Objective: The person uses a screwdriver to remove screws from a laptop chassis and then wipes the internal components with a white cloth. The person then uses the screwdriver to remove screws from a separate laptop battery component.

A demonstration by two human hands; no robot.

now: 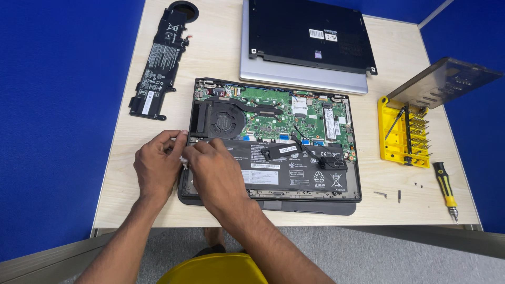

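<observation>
An opened laptop [344,202] lies bottom-up in front of me, showing a green circuit board [273,118], a black fan [221,121] and a long black battery [294,171]. Both my hands meet at its left edge. My left hand [158,168] pinches a small white piece [183,159] by the laptop's left rim. My right hand [215,171] rests on the battery's left end, fingers bent toward the same white piece. A small black part [281,151] and a loose speaker [332,163] lie on the battery.
A separate black battery [158,63] lies at the table's far left. At the back is a black bottom cover [310,31] on a silver laptop [300,79]. A yellow screwdriver bit set [402,134], its clear lid [444,81], a black-yellow screwdriver [446,190] and loose screws [389,194] are at the right.
</observation>
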